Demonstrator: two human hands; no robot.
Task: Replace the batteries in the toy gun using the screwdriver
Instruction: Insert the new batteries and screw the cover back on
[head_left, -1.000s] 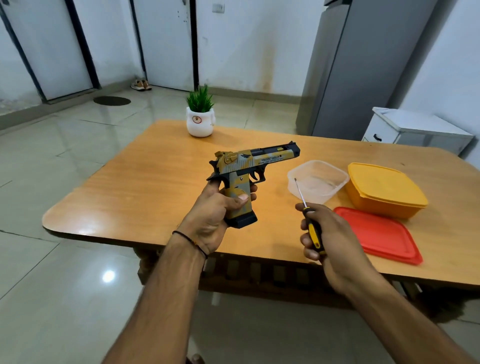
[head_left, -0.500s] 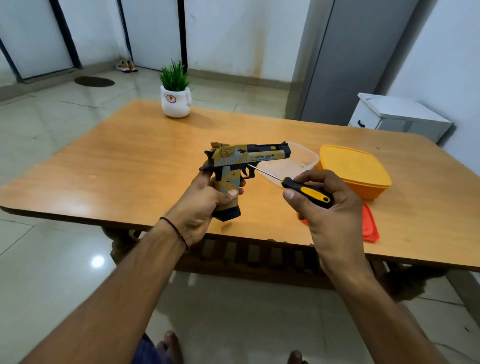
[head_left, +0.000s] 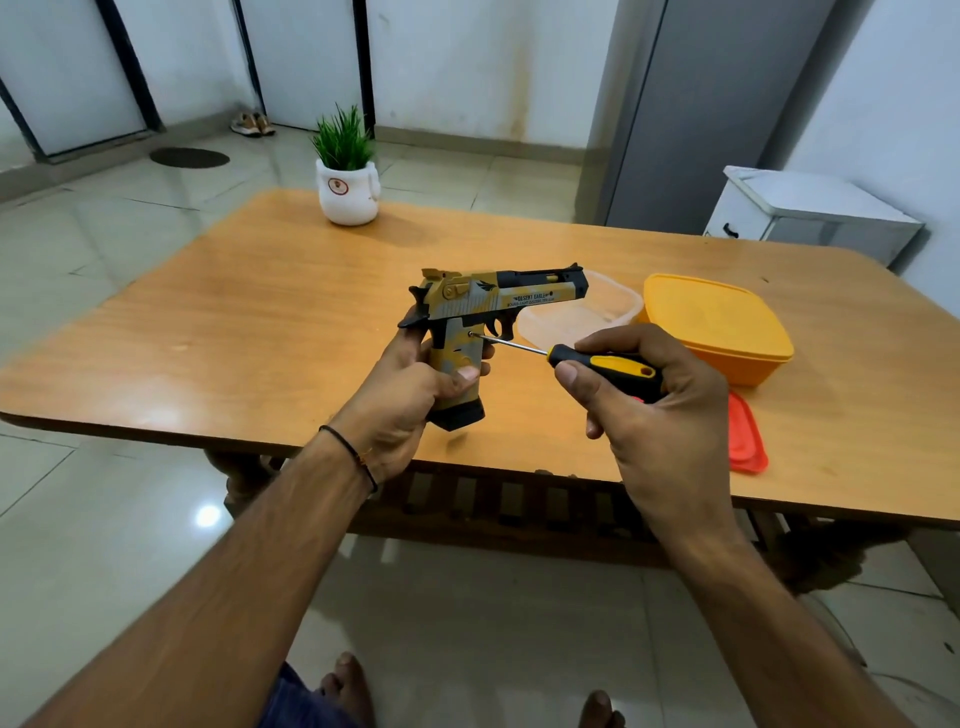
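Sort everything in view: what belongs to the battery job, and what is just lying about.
In the job: toy gun, gripped by the left hand; screwdriver, held by the right hand, tip at the gun's grip.
Lying about: potted plant, clear tub, orange tub, red lid, all on the table.
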